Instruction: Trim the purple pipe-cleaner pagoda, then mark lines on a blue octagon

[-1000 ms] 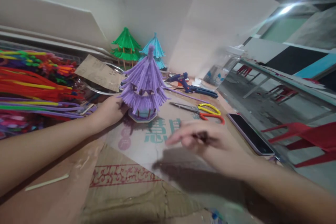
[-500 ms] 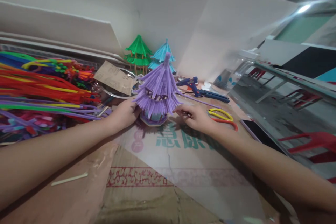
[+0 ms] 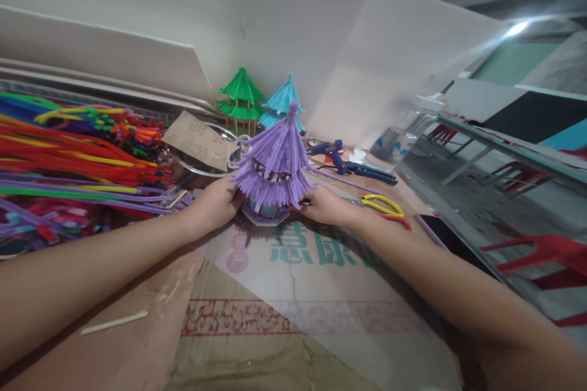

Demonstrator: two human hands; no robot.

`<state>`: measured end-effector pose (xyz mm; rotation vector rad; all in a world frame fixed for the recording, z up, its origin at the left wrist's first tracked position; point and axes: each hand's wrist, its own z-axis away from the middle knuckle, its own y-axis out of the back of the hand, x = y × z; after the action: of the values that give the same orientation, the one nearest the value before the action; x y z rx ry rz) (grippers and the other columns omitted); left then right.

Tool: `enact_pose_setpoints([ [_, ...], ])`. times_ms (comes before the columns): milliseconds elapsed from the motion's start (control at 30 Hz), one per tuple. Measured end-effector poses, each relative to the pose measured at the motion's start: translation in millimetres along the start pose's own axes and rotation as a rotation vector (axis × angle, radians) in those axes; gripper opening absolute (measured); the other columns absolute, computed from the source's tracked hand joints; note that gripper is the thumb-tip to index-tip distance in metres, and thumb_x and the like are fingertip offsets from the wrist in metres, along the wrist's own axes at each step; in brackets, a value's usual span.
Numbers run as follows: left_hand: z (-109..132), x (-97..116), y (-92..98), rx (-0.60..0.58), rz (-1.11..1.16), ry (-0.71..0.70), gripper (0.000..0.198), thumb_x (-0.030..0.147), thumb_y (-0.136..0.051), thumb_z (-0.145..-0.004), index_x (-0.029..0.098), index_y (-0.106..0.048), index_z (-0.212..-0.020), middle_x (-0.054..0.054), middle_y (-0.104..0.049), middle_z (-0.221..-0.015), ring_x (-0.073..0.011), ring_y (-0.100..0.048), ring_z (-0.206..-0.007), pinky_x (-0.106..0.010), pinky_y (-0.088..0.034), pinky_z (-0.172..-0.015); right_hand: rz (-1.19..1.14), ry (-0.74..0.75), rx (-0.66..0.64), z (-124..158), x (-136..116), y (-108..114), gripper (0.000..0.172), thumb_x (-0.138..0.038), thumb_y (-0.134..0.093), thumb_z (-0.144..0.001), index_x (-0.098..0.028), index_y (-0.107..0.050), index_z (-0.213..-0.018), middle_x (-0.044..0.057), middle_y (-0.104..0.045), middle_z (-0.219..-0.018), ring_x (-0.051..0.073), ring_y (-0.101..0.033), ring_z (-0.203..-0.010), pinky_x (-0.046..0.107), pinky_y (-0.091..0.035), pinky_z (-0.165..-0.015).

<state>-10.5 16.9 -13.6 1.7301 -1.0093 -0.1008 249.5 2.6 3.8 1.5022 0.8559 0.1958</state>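
Note:
A purple pagoda model point(image 3: 274, 165) made of pipe cleaners stands on flattened cardboard point(image 3: 293, 293). My left hand point(image 3: 214, 203) grips its base from the left, the fingers tucked under the lower roof fringe. On the other side my right hand point(image 3: 324, 205) holds the base too, fingertips hidden beneath the fringe. Both hands touch the model at table level. A green pagoda point(image 3: 240, 98) and a blue pagoda point(image 3: 280, 102) stand behind it against the wall.
A heap of coloured pipe cleaners point(image 3: 68, 165) fills the left. A blue glue gun point(image 3: 342, 159), yellow and orange scissors point(image 3: 385, 208) and a dark phone point(image 3: 447, 241) lie to the right. A thin stick point(image 3: 114, 322) lies on the cardboard near my left arm.
My right hand came in from the near right and closed on the right side of the purple pagoda's base. The left hand has stayed on the left side.

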Motion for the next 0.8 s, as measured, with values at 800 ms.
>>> enact_pose_setpoints([
  [800, 0, 1, 0.0, 0.016, 0.018, -0.008, 0.032, 0.011, -0.048, -0.084, 0.018, -0.074, -0.101, -0.01, -0.075, -0.106, -0.0283, -0.066, -0.114, -0.041, -0.052, -0.105, 0.126, 0.056, 0.004, 14, -4, 11, 0.03, 0.0, -0.059, -0.077, -0.017, -0.077, -0.096, 0.004, -0.074, -0.075, 0.016, -0.06, -0.064, 0.023, -0.037, -0.059],
])
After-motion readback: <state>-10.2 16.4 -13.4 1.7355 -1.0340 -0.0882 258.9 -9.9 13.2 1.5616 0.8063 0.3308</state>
